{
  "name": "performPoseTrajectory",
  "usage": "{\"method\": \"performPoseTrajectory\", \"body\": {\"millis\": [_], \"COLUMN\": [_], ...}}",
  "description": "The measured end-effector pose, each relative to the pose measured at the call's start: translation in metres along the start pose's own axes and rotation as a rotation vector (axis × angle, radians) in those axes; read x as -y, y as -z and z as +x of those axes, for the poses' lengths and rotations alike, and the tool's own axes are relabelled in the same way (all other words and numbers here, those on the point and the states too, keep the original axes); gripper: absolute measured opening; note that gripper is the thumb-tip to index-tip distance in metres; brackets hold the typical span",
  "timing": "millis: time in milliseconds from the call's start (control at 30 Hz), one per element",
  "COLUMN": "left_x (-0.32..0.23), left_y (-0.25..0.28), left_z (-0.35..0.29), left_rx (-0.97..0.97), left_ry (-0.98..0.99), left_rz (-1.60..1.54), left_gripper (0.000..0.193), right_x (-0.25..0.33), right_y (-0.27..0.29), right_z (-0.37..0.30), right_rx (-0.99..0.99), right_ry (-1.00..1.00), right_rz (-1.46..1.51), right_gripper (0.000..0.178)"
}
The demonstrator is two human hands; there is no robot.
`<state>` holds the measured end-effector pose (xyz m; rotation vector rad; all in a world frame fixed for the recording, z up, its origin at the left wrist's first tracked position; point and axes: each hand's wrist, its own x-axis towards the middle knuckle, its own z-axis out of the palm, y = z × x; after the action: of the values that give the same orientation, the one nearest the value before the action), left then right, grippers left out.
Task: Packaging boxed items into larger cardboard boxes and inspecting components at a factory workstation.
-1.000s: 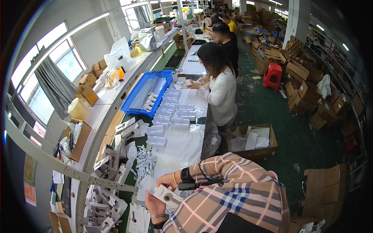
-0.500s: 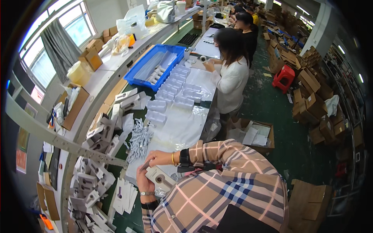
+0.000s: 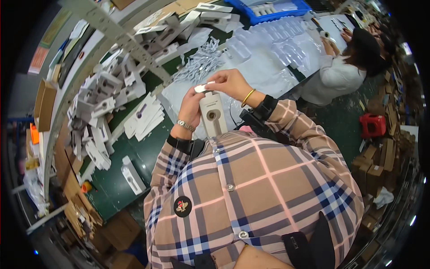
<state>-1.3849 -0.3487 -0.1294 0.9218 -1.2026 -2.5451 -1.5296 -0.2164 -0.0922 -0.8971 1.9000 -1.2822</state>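
A slim white box (image 3: pixel 212 117) with a dark round-headed device pictured on its front is upright in front of my chest. My left hand (image 3: pixel 190 108) is closed along its left edge, with the fingertips up at its top end. The thumb and fingers of my right hand (image 3: pixel 232 84) pinch a small white piece (image 3: pixel 204 87) at that end, which looks like the box's flap. The fingers hide part of the flap and the top edge. Just beyond my hands lies a heap of pale cables (image 3: pixel 200 60).
Many similar boxes (image 3: pixel 107 85) are piled on the left, beside flat cartons (image 3: pixel 143 116) and a lone box (image 3: pixel 132 175). A metal post (image 3: pixel 130 45) rises at left. Clear plastic trays (image 3: pixel 286 36) and a blue bin (image 3: pixel 268 14) lie beyond; a co-worker (image 3: pixel 340 74) is at right.
My view has swung down and left. The box, tilted before, now stands straighter, and my right hand has come to its top end from beside my left hand.
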Motion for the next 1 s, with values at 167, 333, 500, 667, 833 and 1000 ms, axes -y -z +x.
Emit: {"method": "performPoseTrajectory", "body": {"millis": [167,333,500,667,833,1000], "left_x": [-0.003,0.005,-0.004,-0.011,-0.013,-0.007], "left_y": [0.008,0.026,0.033,0.024,0.053,0.071], "left_z": [-0.008,-0.007,-0.024,-0.040,-0.036,-0.045], "left_rx": [-0.019,0.068,0.146,0.028,0.050,0.116], "left_ry": [0.034,-0.013,-0.014,-0.210,-0.320,-0.532], "left_rz": [-0.011,-0.228,-0.407,0.098,0.378,0.572], "left_gripper": [0.031,0.037,0.036,0.034,0.030,0.028], "right_x": [-0.014,-0.008,-0.016,-0.016,-0.026,-0.027], "right_y": [-0.017,-0.020,-0.008,-0.009,-0.025,-0.045], "right_z": [0.004,0.004,0.009,0.010,-0.001,-0.008], "right_rx": [-0.055,0.047,0.126,0.150,0.075,0.052], "right_ry": [0.027,-0.042,-0.167,-0.156,0.179,0.323], "right_rz": [0.158,0.243,0.398,0.451,0.183,0.078], "right_gripper": [0.024,0.025,0.026,0.021,0.018,0.018]}}
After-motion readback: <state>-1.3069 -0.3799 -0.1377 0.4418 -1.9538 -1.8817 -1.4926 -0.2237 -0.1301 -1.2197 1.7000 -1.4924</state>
